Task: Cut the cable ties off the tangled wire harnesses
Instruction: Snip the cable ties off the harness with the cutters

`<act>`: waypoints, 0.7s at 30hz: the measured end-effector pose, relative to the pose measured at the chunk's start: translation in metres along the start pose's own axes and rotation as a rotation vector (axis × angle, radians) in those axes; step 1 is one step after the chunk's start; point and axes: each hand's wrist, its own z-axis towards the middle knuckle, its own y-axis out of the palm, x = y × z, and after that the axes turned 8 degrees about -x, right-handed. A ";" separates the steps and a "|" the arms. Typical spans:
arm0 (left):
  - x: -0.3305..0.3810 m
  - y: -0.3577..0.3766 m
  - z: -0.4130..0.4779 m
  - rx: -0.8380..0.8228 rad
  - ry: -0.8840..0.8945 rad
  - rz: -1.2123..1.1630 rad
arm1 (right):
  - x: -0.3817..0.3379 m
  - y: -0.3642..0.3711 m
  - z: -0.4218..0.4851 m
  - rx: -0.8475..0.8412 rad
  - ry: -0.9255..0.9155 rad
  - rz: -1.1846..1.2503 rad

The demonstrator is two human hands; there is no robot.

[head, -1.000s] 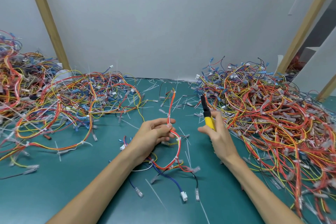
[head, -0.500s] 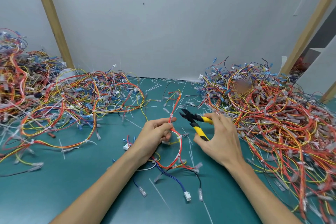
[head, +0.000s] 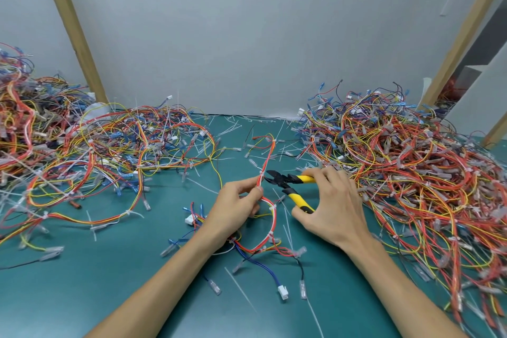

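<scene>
Nearest the camera, two bare forearms come in from 6 o'clock over the green surface (head: 82, 269). Between them lie loose ends of the harness (head: 271, 217): a blue wire with a white plug (head: 283, 290) and a black wire with a clear terminal, both pointing toward 6 o'clock.

A little farther, the left hand (head: 236, 206) is closed on the red and orange bundle of the harness, pinching it between thumb and fingers. From this grip the bundle runs up toward 12 o'clock, slightly tilted to 1 o'clock, and below the grip it curves down in a loop to 5 o'clock. White ties (head: 272, 208) sit around the bundle along the loop.

The right hand (head: 333, 206) is at 3 o'clock from the left hand and holds the cutters (head: 288, 182) by the yellow handles, which are spread apart. The long axis of the cutters lies almost level, with the black tip pointing to 9 o'clock. The jaws are a little open and are at the bundle just above the left fingers; I cannot tell if they touch it.

Farther, cut ties (head: 230, 129) lie scattered at 12 o'clock. A big pile (head: 411, 162) of harnesses fills the side at 2 o'clock, and another pile (head: 96, 153) lies at 10 o'clock. Behind is a grey wall (head: 247, 35) with two wooden posts.
</scene>
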 end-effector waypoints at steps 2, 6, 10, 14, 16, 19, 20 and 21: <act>0.001 0.001 -0.002 0.000 0.014 0.057 | -0.003 0.001 -0.001 0.002 0.005 0.023; 0.001 0.002 -0.003 0.006 0.021 0.158 | -0.005 0.001 -0.002 0.030 0.003 0.029; -0.002 0.002 -0.003 -0.008 0.049 0.263 | -0.007 0.001 -0.002 0.049 -0.001 0.047; -0.006 0.002 -0.002 -0.003 0.048 0.298 | -0.008 0.002 -0.002 0.027 -0.012 0.047; -0.006 0.001 -0.002 -0.004 0.045 0.299 | -0.008 0.003 -0.002 0.021 -0.014 0.044; -0.005 0.001 -0.004 -0.009 0.044 0.296 | -0.007 0.003 -0.001 0.023 -0.011 0.023; -0.004 0.001 -0.004 -0.009 0.044 0.303 | -0.007 0.003 -0.001 0.025 -0.009 0.015; -0.004 0.001 -0.004 -0.009 0.045 0.310 | -0.006 0.003 -0.001 0.024 -0.006 0.010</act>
